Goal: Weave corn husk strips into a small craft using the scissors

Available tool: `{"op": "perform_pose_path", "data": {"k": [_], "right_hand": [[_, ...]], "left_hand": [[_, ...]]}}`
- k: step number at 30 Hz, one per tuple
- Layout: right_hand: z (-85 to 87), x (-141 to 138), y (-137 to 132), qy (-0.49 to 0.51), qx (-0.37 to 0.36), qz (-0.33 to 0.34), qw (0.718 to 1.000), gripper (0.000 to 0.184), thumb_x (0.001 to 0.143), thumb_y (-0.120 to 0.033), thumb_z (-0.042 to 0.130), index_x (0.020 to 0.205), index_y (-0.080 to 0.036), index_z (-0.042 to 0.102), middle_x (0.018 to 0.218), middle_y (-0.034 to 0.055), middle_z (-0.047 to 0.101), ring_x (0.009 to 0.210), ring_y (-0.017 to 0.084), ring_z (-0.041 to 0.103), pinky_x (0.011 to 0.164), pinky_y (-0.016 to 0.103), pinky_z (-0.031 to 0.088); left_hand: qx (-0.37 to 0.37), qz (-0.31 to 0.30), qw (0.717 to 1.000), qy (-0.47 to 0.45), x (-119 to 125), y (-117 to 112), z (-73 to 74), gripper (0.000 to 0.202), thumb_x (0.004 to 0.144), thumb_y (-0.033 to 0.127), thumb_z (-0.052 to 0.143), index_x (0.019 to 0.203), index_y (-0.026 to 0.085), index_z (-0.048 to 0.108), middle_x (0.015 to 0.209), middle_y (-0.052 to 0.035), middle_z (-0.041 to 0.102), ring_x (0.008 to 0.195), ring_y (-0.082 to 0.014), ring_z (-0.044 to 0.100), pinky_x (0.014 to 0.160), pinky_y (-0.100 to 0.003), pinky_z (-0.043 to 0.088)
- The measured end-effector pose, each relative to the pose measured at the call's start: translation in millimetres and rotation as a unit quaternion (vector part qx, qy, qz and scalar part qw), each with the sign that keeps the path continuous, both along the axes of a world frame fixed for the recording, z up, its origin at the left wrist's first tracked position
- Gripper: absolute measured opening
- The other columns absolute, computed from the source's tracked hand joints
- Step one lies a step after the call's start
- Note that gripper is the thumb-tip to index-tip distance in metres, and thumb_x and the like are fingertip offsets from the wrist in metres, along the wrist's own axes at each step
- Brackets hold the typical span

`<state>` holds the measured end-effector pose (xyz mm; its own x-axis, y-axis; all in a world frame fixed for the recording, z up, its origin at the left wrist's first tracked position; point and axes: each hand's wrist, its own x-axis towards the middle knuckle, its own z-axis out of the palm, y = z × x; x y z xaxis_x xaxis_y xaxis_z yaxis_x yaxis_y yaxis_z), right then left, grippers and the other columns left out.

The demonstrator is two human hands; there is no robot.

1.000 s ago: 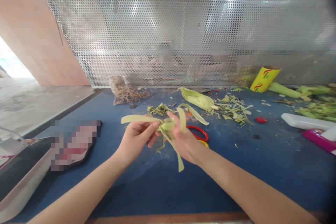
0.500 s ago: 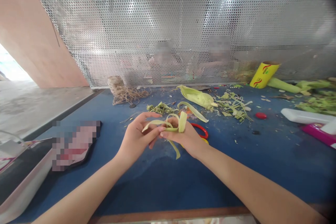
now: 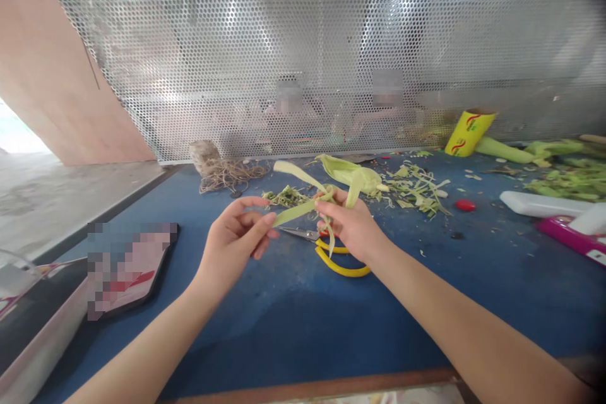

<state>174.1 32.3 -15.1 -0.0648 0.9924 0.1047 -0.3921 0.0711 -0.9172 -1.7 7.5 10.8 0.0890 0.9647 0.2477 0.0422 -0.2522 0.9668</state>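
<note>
Between my hands, above the blue table, stretches a pale green corn husk strip (image 3: 294, 212). My left hand (image 3: 235, 231) pinches one end between thumb and fingers. The looped, knotted part is gripped in my right hand (image 3: 348, 221), with loose ends sticking up and hanging down. Below my right hand lie scissors (image 3: 344, 270) with yellow handles, their blades pointing left; a bit of red shows beside them, partly hidden. Just beyond my hands rest a large piece of corn husk (image 3: 350, 175) and a small heap of green shreds (image 3: 285, 196).
A perforated metal screen (image 3: 312, 44) bounds the far edge, with people blurred behind it. At the right are a yellow roll (image 3: 469, 132), husk scraps (image 3: 568, 177) and a white-and-purple tool (image 3: 563, 227). Tangled twine (image 3: 231, 175) lies far left, a tray (image 3: 61, 322) near left.
My hands have moved apart, drawing the strip out straight between them. A loose end now points up to the far left. More of the scissors has come into view.
</note>
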Motion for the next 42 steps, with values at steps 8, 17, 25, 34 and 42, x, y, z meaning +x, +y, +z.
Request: {"op": "perform_pose_path", "data": {"k": [8,17,25,34,42], "right_hand": [[4.2,2,-6,-0.055,0.008,0.062,0.997,0.017,0.062,-0.027,0.068,0.075,-0.018,0.062,0.067,-0.0022,0.054,0.052,0.006,0.043,0.050,0.022,0.037],[-1.4,-4,-15,-0.135,0.071,0.153,0.976,0.013,0.066,-0.026,0.066,0.072,-0.017,0.060,0.066,-0.0024,0.053,0.057,0.006,0.045,0.054,0.021,0.035],[1.5,-2,-12,-0.087,-0.001,0.094,0.992,0.014,0.067,-0.030,0.064,0.068,-0.017,0.059,0.055,-0.0035,0.052,0.048,0.005,0.044,0.049,0.021,0.034],[1.2,-6,-12,-0.071,0.021,0.085,0.994,0.014,0.065,-0.028,0.065,0.072,-0.017,0.061,0.061,-0.0021,0.055,0.053,0.006,0.047,0.048,0.020,0.033],[2.3,3,-6,-0.125,-0.015,0.017,0.992,0.023,0.061,-0.032,0.069,0.072,-0.017,0.057,0.061,-0.0024,0.053,0.048,0.006,0.043,0.047,0.022,0.034]], "left_hand": [[-0.018,-0.029,0.999,-0.015,-12,5,-1.4,0.023,0.073,0.025,0.048,0.093,0.015,0.054,0.040,0.0080,0.039,0.040,-0.0079,0.039,0.043,-0.020,0.033],[0.063,-0.047,0.975,0.206,-5,8,-6.6,0.019,0.072,0.032,0.059,0.082,0.017,0.066,0.085,-0.0047,0.065,0.081,-0.0178,0.058,0.072,-0.027,0.045],[0.055,0.061,0.965,0.248,-17,11,2.8,0.020,0.069,0.038,0.061,0.069,0.020,0.069,0.071,-0.0015,0.069,0.072,-0.0190,0.061,0.068,-0.027,0.045],[-0.129,-0.069,0.986,0.081,0,5,-1.5,0.055,0.067,0.043,0.062,0.114,0.015,0.052,0.096,-0.0106,0.067,0.089,-0.0222,0.061,0.070,-0.030,0.047],[-0.087,-0.076,0.981,0.154,-2,5,0.4,0.024,0.065,0.037,0.064,0.059,0.015,0.057,0.053,0.0028,0.055,0.049,-0.0081,0.046,0.048,-0.020,0.036]]}}
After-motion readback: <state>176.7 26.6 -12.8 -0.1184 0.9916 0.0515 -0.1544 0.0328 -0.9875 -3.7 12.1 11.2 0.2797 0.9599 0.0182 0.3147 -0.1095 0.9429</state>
